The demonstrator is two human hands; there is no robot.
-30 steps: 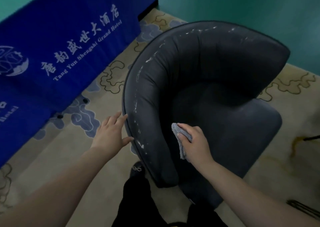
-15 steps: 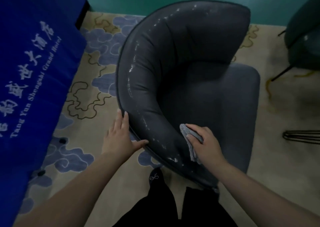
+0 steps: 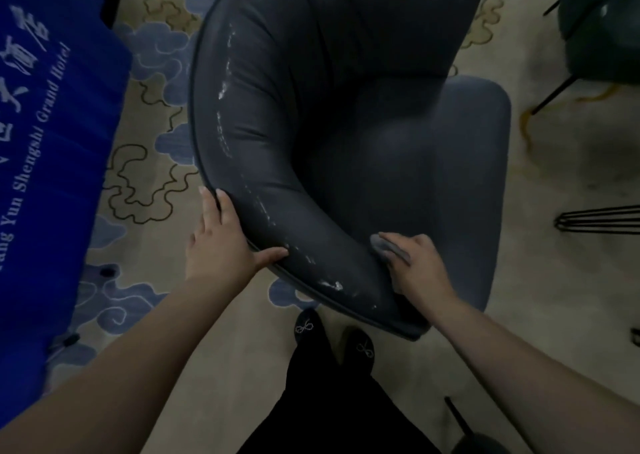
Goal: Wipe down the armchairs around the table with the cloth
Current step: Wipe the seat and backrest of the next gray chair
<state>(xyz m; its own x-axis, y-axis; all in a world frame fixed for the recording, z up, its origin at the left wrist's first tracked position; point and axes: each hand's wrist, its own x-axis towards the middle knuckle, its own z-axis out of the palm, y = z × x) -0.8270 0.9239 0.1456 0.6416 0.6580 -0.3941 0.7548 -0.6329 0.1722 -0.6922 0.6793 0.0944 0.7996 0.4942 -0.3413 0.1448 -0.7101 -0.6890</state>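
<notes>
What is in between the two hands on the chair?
In the head view, the padded rim of the dark armchair, with whitish scuffed patches, runs between the left hand, resting on its outer edge, and the right hand pressing the grey cloth.

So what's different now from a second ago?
The right hand has slid the cloth along the inner side of the armchair arm. The left hand now presses the chair's outer edge, thumb on top; before it barely touched. The right hand's grip on the cloth stayed, and so did the white marks.
</notes>
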